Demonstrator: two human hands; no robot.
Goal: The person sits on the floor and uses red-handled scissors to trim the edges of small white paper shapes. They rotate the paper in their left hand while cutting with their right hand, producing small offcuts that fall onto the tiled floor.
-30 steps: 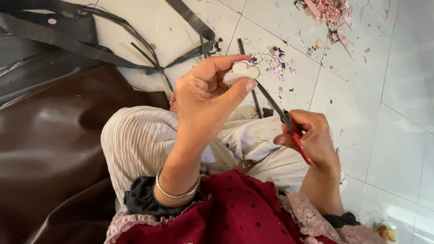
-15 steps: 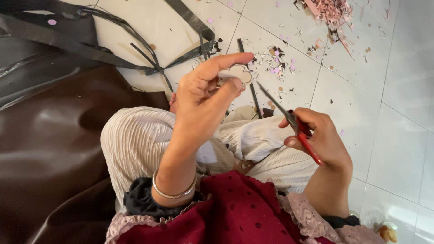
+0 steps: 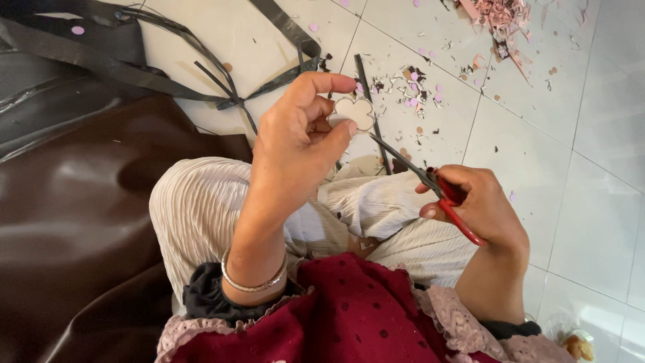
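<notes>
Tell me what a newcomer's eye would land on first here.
At centre, the left hand pinches a small pale lobed cut-out piece between thumb and fingers. Lower right, the right hand grips red-handled scissors, blades aimed toward the piece. Pink and dark paper scraps litter the white tiled floor above; a brown glossy sheet fills the left.

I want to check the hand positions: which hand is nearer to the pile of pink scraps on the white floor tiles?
Right. The right hand lies below the pink scrap pile; the left hand is farther left.
</notes>
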